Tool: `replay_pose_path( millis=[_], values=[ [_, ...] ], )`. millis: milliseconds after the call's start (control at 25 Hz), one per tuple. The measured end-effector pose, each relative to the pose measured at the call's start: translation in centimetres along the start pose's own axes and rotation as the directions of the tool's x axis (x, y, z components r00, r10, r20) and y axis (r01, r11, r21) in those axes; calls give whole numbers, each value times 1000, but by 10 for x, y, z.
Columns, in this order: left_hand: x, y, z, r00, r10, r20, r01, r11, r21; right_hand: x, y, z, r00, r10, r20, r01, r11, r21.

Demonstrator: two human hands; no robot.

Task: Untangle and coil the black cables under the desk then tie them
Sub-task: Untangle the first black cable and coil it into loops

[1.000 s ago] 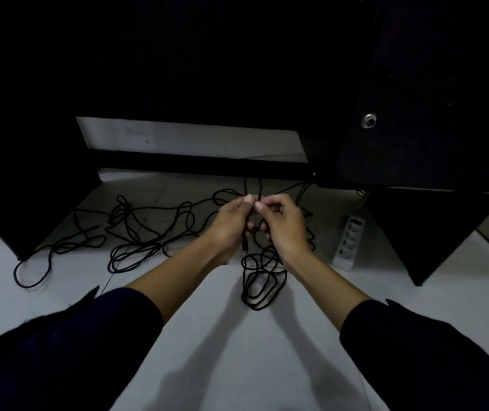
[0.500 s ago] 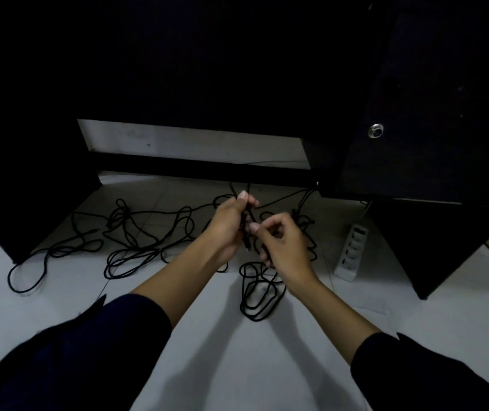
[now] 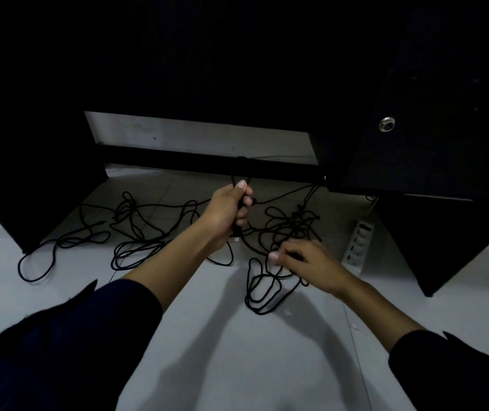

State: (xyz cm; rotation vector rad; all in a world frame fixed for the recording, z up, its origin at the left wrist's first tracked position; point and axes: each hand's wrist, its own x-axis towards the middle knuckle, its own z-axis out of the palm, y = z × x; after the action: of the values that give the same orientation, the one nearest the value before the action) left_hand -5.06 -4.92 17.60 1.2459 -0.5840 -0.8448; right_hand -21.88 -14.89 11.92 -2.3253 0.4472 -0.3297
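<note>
Gripping: my left hand (image 3: 227, 213) is curled round a bunch of black cable strands, thumb up near the desk's crossbar (image 3: 207, 163), with the strands running up out of the top of my fist and down out of the bottom.
Right hand: my right hand (image 3: 305, 262) is lower and nearer to me, palm down over the floor, fingers bent toward the cable; the blur is too strong for me to tell whether I pinch a strand or only touch it.
Black cables: the black cables (image 3: 136, 229) lie in loose tangled loops on the pale floor (image 3: 237, 351) under the desk, spreading from the far left across to the right.
Small loops: a tighter cluster of loops (image 3: 262, 292) lies on the floor just below my right hand, close to my side of the tangle.
Knotted part: a denser snarl (image 3: 299, 221) sits between my two hands and toward the back, with one strand rising to the right end of the crossbar.
Power strip: a white power strip (image 3: 357, 244) lies on the floor to the right of the tangle, near the dark right desk panel (image 3: 444, 241).
Desk: dark panels stand left and right, and a metal fitting (image 3: 386, 124) shines on the right one.
Sleeves: both my forearms are bare, with dark sleeves (image 3: 59, 336) pushed up.
</note>
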Motion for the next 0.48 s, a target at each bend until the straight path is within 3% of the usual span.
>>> replay_pose_path(
  millis=[200,480],
  values=[
    [-5,-5,-6,993,-77,93,52,968,245,13,-12,-21,983,-127,-131,107,982,-154],
    [-11,-8,7,973,-136,187,60,929,365,28,-35,-15,936,-268,-226,222,952,-210]
  ],
)
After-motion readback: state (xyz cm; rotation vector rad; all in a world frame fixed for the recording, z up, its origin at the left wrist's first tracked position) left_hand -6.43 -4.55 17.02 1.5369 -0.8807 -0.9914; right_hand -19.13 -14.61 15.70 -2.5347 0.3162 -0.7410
